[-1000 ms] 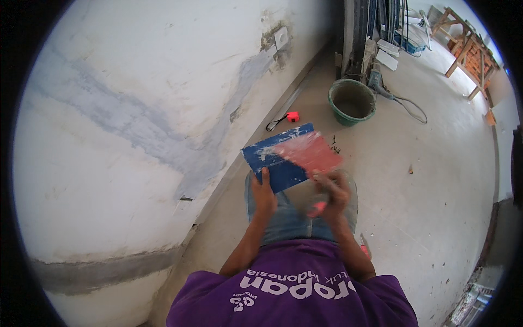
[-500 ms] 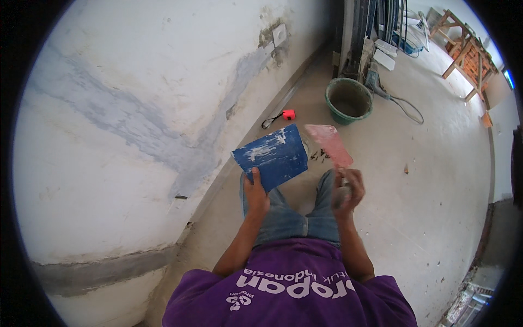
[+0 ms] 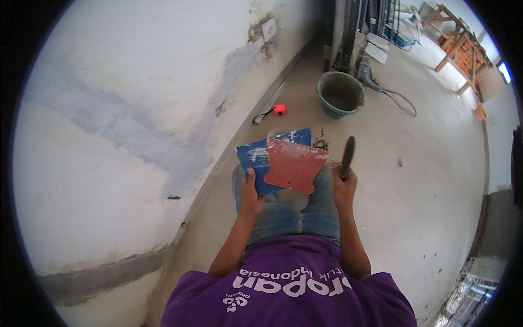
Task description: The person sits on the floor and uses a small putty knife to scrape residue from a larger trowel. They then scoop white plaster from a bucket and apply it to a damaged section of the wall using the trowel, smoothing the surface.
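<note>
Patched wall (image 3: 136,120); white lettering (image 3: 272,285) on purple shirt (image 3: 327,313). Left fingers (image 3: 251,176) clamped on blue plate (image 3: 253,158), red plate (image 3: 297,163) overlapping; right fingers (image 3: 351,176) clamped on dark tool (image 3: 348,152).

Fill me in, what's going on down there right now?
The person's left hand holds a blue plate smeared with white, thumb on its face. A red plate overlaps the blue plate's right part. The right hand, apart from both plates, grips a slim dark tool pointing away from the body; its kind is unclear. Ahead on the floor stands a green bucket. The white wall to the left bears grey patches.
</note>
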`<state>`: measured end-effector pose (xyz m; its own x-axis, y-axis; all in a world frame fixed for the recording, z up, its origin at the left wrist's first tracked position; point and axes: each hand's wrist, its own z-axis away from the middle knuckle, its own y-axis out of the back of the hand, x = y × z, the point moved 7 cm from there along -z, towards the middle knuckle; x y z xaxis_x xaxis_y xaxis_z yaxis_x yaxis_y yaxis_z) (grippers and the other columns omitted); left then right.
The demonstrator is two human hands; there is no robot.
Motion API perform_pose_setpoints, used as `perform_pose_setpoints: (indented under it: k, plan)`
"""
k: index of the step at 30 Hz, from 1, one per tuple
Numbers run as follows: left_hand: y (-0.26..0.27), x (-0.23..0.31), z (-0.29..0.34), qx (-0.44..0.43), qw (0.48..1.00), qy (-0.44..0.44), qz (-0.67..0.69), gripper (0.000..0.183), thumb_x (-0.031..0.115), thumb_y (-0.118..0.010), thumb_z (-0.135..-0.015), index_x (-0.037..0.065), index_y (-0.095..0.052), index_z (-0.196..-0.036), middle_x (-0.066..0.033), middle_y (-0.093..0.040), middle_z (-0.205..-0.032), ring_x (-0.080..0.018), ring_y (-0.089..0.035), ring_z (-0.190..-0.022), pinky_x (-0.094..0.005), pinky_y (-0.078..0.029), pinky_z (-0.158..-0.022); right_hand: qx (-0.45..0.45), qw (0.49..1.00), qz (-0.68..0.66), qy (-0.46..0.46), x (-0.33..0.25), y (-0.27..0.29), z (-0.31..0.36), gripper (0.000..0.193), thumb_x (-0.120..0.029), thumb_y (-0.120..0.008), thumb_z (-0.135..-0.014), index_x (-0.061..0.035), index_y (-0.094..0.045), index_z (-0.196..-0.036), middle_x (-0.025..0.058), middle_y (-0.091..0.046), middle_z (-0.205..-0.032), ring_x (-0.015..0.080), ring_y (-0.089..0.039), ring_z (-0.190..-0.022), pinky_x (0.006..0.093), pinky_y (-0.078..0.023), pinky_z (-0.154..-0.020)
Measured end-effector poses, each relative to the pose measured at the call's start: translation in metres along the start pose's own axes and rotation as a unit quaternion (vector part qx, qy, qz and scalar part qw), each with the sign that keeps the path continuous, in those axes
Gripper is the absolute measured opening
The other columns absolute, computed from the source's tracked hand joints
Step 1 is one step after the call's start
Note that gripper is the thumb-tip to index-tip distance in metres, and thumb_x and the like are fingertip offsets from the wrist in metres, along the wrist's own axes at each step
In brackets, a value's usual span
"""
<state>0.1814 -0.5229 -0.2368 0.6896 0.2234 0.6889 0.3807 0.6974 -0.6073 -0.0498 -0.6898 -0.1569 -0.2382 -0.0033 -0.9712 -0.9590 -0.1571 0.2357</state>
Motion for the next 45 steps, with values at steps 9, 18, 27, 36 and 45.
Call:
perform_pose_setpoints:
  k: [9,18,27,36,45]
  plan:
    - [0.008,-0.016,-0.001,-0.122,0.976,0.097,-0.15,0.054,0.047,-0.051,-0.099,0.006,-0.047,-0.134,-0.0068,-0.058,-0.127,-0.0165,-0.059,-0.112,-0.0323,-0.052,-0.09,-0.058,0.995,0.01,-0.081,0.058,-0.023,0.013,0.034,-0.031,-0.068,-0.092,-0.0019,-0.06,-0.076,-0.0022,-0.052,-0.067,0.0078,-0.046,-0.064,0.0286,-0.038,-0.057]
    - [0.012,-0.063,0.016,-0.063,0.993,0.093,0.048,0.048,0.036,-0.059,-0.098,0.007,-0.048,-0.134,-0.0056,-0.058,-0.125,-0.0199,-0.056,-0.114,-0.0375,-0.044,-0.1,-0.052,0.988,-0.094,-0.108,0.099,-0.058,0.029,0.028,-0.029,-0.069,-0.092,-0.0022,-0.063,-0.087,-0.0034,-0.053,-0.069,0.0069,-0.049,-0.061,0.0251,-0.04,-0.055]
    - [0.136,-0.015,-0.03,0.207,0.977,-0.042,-0.02,0.04,0.017,-0.063,-0.094,0.005,-0.049,-0.129,-0.0069,-0.058,-0.121,-0.0189,-0.057,-0.11,-0.0354,-0.049,-0.093,-0.085,0.986,0.125,0.076,0.078,-0.025,-0.047,0.019,-0.02,-0.065,-0.094,-0.0029,-0.059,-0.097,0.0008,-0.057,-0.073,0.0105,-0.053,-0.066,0.0257,-0.044,-0.062]
    - [0.162,-0.028,-0.043,0.252,0.966,-0.058,-0.015,0.042,0.019,-0.066,-0.092,0.008,-0.05,-0.129,-0.0064,-0.058,-0.123,-0.0198,-0.059,-0.109,-0.0358,-0.049,-0.09,-0.114,0.991,0.063,0.037,0.091,-0.098,-0.142,0.021,-0.019,-0.073,-0.088,-0.0023,-0.06,-0.087,0.0035,-0.064,-0.079,0.0117,-0.061,-0.072,0.0284,-0.049,-0.066]
    - [0.163,-0.02,-0.037,0.333,0.942,-0.019,0.021,0.03,0.015,-0.066,-0.09,0.01,-0.049,-0.115,-0.0027,-0.058,-0.111,-0.0133,-0.059,-0.097,-0.0285,-0.05,-0.077,-0.226,0.935,0.229,0.15,0.155,-0.227,-0.2,0.033,-0.028,-0.073,-0.084,-0.0058,-0.065,-0.107,0.0164,-0.071,-0.092,0.0339,-0.068,-0.087,0.0412,-0.052,-0.081]
